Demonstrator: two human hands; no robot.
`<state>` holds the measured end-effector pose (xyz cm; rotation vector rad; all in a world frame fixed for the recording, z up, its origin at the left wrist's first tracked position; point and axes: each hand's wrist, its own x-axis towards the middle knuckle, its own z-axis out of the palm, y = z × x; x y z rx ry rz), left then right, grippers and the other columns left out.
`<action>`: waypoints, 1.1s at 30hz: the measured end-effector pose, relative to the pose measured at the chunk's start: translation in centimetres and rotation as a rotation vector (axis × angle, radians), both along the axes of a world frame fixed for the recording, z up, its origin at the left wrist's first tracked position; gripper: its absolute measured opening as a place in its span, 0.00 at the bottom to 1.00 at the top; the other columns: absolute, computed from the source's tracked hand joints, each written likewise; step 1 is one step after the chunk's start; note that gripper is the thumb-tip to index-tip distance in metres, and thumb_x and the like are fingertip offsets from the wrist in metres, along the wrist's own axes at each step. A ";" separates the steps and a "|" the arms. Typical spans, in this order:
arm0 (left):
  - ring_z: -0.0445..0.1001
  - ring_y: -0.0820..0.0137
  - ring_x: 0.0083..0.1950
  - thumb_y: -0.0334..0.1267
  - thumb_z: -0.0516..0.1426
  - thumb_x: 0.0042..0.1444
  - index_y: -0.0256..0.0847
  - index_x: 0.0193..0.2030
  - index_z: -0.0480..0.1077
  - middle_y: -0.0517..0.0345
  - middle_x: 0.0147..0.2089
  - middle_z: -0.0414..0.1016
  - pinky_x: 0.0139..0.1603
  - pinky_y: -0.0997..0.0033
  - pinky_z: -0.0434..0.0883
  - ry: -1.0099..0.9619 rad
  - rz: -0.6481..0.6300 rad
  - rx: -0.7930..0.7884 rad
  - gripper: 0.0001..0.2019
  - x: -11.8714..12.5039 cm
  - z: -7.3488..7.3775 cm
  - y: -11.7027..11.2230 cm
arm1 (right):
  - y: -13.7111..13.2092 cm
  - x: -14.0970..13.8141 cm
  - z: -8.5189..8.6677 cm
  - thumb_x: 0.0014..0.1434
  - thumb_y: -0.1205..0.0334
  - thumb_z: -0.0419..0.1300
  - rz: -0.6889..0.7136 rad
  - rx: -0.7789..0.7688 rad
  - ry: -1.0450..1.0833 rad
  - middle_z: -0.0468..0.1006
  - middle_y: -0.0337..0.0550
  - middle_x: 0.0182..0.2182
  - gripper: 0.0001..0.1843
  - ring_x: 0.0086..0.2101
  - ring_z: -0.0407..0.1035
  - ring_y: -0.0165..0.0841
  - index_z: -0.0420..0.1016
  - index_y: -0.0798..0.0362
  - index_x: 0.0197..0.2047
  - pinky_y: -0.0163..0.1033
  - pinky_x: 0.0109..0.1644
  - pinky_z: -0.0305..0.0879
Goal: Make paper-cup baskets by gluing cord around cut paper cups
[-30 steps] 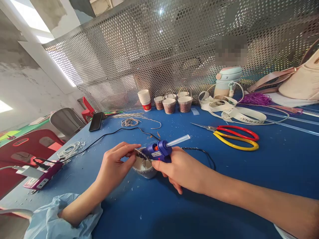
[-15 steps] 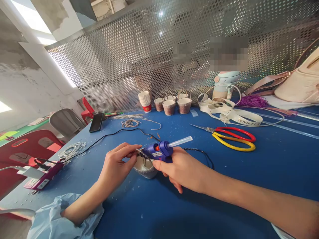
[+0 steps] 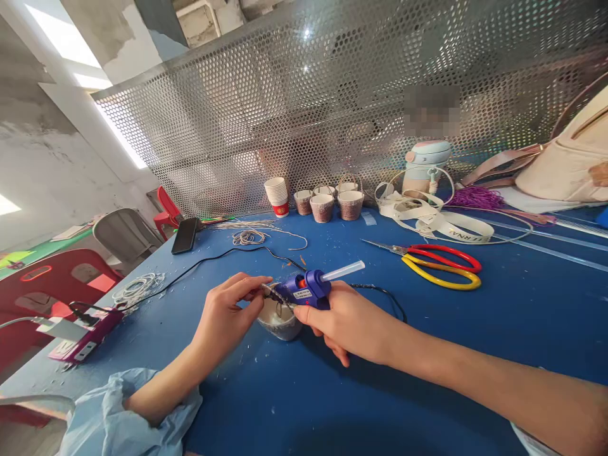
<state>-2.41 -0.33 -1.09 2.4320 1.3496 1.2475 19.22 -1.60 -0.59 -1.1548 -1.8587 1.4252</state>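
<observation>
L hand (image 3: 230,310) pinching braided cord (image 3: 287,305) btwn thumb + fingertips, R hand (image 3: 349,322) fingers wrapped rnd blue glue gun (image 3: 308,290), cup (image 3: 281,330) below, on blue tbl (image 3: 475,345)

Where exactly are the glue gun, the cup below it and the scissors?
Glue gun (image 3: 310,289), head view: on its purple-blue body.
Cup (image 3: 282,329), head view: on its outer front wall.
Scissors (image 3: 415,249), head view: red handle, near the pivot.

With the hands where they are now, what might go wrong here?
Burn: the left hand's fingertips are close to the nozzle end of the purple-blue glue gun, which may be hot.
Tipping: the small cup is just below both hands, so a slip of the right hand could knock it.
</observation>
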 end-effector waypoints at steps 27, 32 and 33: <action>0.72 0.76 0.28 0.29 0.55 0.55 0.40 0.41 0.80 0.58 0.31 0.78 0.29 0.79 0.70 0.009 0.000 -0.019 0.13 -0.1 -0.1 0.1 | -0.1 -0.4 -0.2 0.61 0.61 0.52 -0.015 -0.022 0.008 0.61 0.27 0.13 0.14 0.09 0.59 0.22 0.61 0.51 0.24 0.29 0.14 0.59; 0.72 0.76 0.27 0.30 0.55 0.55 0.39 0.40 0.80 0.58 0.30 0.77 0.28 0.79 0.70 0.011 0.006 -0.012 0.12 -0.1 -0.1 0.1 | -0.1 -0.3 -0.2 0.61 0.61 0.52 -0.004 -0.016 0.015 0.62 0.27 0.13 0.14 0.09 0.59 0.23 0.61 0.51 0.24 0.29 0.15 0.60; 0.72 0.76 0.27 0.30 0.55 0.55 0.39 0.40 0.80 0.58 0.29 0.77 0.28 0.79 0.70 0.011 0.008 -0.011 0.12 -0.1 -0.1 0.1 | -0.1 -0.3 0.0 0.61 0.61 0.52 -0.004 -0.020 0.008 0.61 0.27 0.12 0.14 0.09 0.59 0.23 0.60 0.51 0.23 0.29 0.15 0.60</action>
